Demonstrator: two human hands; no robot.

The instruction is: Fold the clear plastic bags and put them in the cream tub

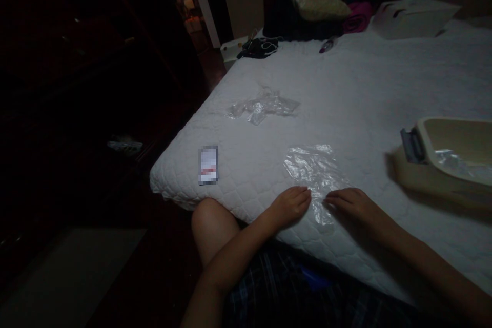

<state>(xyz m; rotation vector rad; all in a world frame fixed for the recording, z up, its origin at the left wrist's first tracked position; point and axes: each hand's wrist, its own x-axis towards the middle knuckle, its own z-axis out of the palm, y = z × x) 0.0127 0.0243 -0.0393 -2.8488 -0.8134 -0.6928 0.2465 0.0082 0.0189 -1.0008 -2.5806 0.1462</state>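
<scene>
A clear, crinkled plastic bag (312,166) lies on the white quilted bed near its front edge, directly before me. My left hand (294,206) has its fingers pressed together at the bag's left side, pinching the film. On the opposite side, my right hand (349,204) also holds the film, thumb and fingertips closed at its edge. The bag's lower part narrows between the two hands. Farther back on the bed is a second crumpled clear plastic bag (265,106), out of reach of both hands.
At right stands a cream plastic bin (415,180) with a grey handle and clear plastic inside. A phone (208,165), its screen blurred, lies at left. Toward the headboard are a white box (415,18), a yellowish pillow-like bundle (319,4), pink cloth (357,16) and dark cords (259,47).
</scene>
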